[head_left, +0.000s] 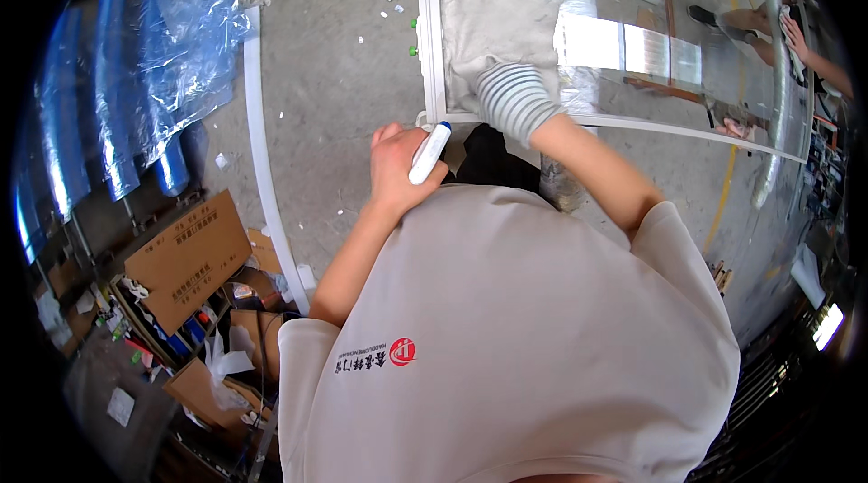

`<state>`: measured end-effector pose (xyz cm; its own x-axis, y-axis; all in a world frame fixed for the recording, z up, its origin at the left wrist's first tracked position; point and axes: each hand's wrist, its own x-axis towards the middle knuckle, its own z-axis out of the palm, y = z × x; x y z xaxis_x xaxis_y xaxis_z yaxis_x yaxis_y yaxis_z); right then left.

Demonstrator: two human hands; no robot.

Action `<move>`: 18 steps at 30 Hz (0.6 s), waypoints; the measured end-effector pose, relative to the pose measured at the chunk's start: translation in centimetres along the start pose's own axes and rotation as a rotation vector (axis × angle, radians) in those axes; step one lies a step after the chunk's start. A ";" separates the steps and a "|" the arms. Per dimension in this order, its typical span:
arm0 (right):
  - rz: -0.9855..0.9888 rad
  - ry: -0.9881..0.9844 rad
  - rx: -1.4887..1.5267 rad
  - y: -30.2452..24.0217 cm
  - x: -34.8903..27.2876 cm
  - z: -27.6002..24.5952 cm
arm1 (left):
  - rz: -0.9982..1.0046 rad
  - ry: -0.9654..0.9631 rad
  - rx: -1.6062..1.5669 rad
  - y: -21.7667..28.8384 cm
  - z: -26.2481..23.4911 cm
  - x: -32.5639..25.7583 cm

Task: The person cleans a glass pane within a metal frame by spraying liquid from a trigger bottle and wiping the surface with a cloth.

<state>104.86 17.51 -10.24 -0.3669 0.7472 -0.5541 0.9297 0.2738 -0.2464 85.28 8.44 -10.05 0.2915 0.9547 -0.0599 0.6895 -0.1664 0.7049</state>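
Observation:
A white marker with a blue end [427, 156] is held in my bare left hand [389, 171], closed around it beside the near left corner of a white-framed glass panel. The white frame [430, 40] runs away from me there. My right hand [517, 102] wears a grey-and-white striped glove and presses on a grey cloth [497, 22]. That cloth lies spread over the panel's left end and bunches up at the glove. My right fingertips are hidden. Bare glass [633, 45] stretches to the right of the cloth.
Another person's hand [796, 38] holds a cloth at the panel's far right. Blue film-wrapped rolls [113, 94] stand at left, above cardboard boxes [190, 257]. A long white strip [262, 140] lies between them and me. Paper scraps dot the concrete floor [316, 58].

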 end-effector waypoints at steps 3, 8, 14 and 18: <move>-0.058 -0.225 0.160 2.5 -1.0 -3.7 | -0.054 -0.006 0.028 -0.6 -0.4 -0.6; -0.157 0.086 -0.112 0.5 0.1 1.6 | -0.022 0.085 -0.046 -0.8 0.0 -0.8; -0.043 -0.109 -0.057 -0.1 -1.7 -2.3 | -0.001 0.050 -0.247 -0.1 -0.5 -1.7; -0.085 0.120 -0.097 -2.3 -1.2 0.3 | 0.032 0.092 -0.279 0.6 -0.2 -1.4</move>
<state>103.12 15.81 -9.23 -0.4431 0.7841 -0.4346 0.8965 0.3917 -0.2073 85.12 7.03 -9.41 0.2400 0.9706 0.0206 0.4686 -0.1344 0.8731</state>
